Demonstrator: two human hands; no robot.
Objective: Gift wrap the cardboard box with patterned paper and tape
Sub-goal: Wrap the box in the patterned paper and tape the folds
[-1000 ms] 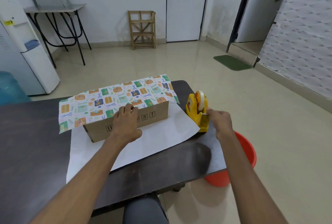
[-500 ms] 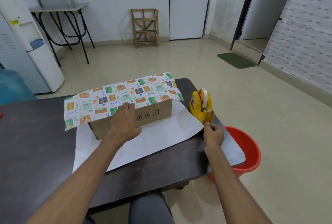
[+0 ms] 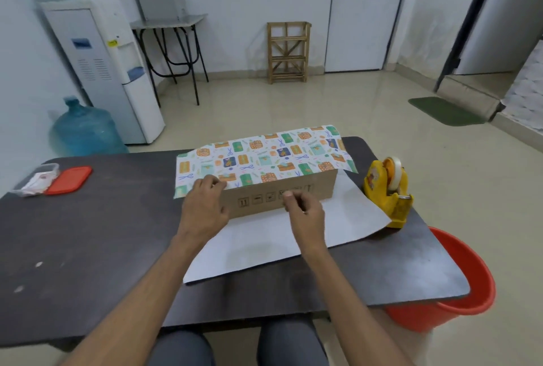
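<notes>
A long cardboard box (image 3: 321,188) lies on the white underside of the wrapping sheet (image 3: 340,218) on the dark table (image 3: 88,248). The sheet's patterned side (image 3: 264,154) is folded over the box top. My left hand (image 3: 202,208) presses the paper's edge down at the box's front left corner. In front of the box's printed face, my right hand (image 3: 305,214) has thumb and forefinger pinched together, apparently on a short clear strip of tape that barely shows. A yellow tape dispenser (image 3: 388,189) stands at the sheet's right edge.
A red lid (image 3: 69,179) and a clear container (image 3: 38,182) lie at the table's far left. A red bucket (image 3: 458,301) stands on the floor by the table's right corner. A water cooler (image 3: 102,72) and a blue bottle (image 3: 85,130) are beyond the table.
My right hand left the tape dispenser and came left to the box's front face, fingers pinched. My left hand stayed on the paper at the box edge. The view swung left.
</notes>
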